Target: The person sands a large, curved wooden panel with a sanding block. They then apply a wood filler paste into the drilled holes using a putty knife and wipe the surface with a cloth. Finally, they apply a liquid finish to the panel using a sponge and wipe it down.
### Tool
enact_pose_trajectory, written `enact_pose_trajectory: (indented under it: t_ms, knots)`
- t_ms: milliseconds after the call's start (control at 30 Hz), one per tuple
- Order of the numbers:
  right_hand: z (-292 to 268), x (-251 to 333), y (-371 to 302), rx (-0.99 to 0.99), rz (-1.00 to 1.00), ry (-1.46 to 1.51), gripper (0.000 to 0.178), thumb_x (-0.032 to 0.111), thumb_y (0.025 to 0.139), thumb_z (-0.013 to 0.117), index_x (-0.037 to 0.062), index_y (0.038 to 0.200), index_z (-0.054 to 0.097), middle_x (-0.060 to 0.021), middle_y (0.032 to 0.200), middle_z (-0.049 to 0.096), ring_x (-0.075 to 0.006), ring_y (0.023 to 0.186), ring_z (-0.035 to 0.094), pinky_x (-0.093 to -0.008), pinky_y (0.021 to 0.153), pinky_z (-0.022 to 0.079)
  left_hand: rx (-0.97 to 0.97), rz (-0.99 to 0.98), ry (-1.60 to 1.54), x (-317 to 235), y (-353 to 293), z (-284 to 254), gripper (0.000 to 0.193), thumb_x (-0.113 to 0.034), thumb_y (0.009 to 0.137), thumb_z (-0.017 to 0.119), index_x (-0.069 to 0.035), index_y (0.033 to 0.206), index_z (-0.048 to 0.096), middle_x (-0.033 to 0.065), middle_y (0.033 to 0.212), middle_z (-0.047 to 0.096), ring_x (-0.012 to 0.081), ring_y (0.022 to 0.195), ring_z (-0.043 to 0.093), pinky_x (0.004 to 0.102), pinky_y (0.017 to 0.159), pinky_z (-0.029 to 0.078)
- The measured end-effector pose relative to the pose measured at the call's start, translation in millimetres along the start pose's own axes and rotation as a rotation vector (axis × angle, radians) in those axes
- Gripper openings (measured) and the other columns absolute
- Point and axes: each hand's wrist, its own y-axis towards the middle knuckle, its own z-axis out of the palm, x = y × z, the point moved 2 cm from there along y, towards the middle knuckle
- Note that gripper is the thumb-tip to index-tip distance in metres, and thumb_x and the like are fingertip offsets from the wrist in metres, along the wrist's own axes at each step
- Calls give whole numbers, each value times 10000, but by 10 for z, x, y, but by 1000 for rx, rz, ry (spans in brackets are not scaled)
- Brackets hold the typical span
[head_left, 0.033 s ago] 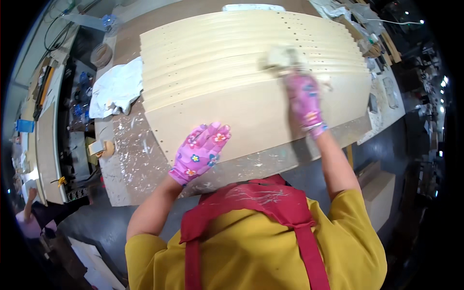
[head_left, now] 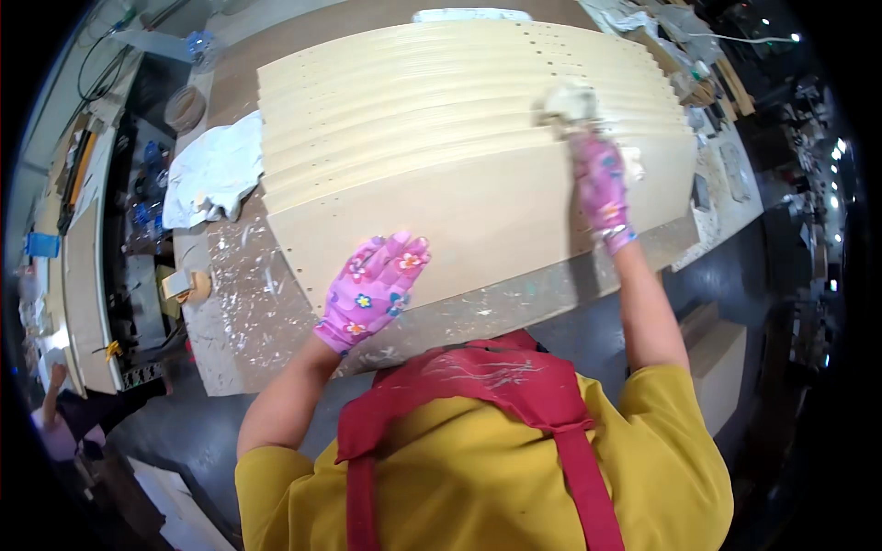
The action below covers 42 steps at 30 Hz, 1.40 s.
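Observation:
Overlapping pale boards [head_left: 441,197] with small drilled holes lie fanned in a stack on the worktable, the nearest one showing most of its face. My left hand [head_left: 369,286], in a pink flowered glove, rests flat on the near left part of that board, fingers stretched out. Gloved alike, my right hand [head_left: 599,184] reaches over the right half of the stack, closed on a crumpled whitish rag [head_left: 571,106]. Motion blurs the rag and fingers. Part of the whitish cloth also shows beside the right side of that hand.
A white cloth [head_left: 216,170] lies left of the boards, near a small block [head_left: 182,283] and a round brown container [head_left: 186,109]. The worktable [head_left: 253,303] is spattered white. Tools and scraps crowd its right end. Panels [head_left: 717,367] stand below at right; another person [head_left: 60,422] is at far left.
My right hand has moved a little to the right over the boards with the rag. My left hand stays on the near board. The whole view has shifted slightly.

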Motion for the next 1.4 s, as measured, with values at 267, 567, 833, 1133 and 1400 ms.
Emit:
enact_pose_trajectory:
  t_ms: [267,567,833,1133,1400]
  knots:
    - [-748,-1397,-122,-307,1118,1028,323,207,988,502,45,1266,533,-94,1040,651,-183,848,646,-327,720,561,-21,11,33,-44,86,-1,476,-206,803,596,-140,1275,589,28,1390,522,231,1354,406,444,1105,334]
    - [-1046,-983,-120,-260,947,1176,337,158,981,493,13,1279,552,-65,1153,628,-162,1000,610,-284,884,488,-40,-25,67,-67,71,42,438,-191,783,631,-157,1220,626,22,1342,562,236,1319,446,480,1067,360]
    - [-270,-437,-2,22,388,51,227,205,940,505,26,990,636,-180,952,620,-327,867,605,-411,750,491,-67,-9,86,-47,88,96,422,-174,756,647,-165,1178,641,10,1302,581,239,1290,470,482,1021,399]
    - [-81,-710,-73,59,41,133,279,140,784,622,105,1061,628,-114,941,664,-314,847,646,-386,780,535,-51,-15,84,-78,114,61,413,-170,757,647,-183,1170,647,3,1318,566,230,1301,458,483,1012,402]
    - [-112,305,430,388,94,314,87,178,896,576,97,890,606,-77,794,631,-217,726,638,-331,651,502,-42,-10,98,-42,66,135,409,-190,766,643,-194,1175,650,-4,1312,570,241,1302,459,477,1029,389]
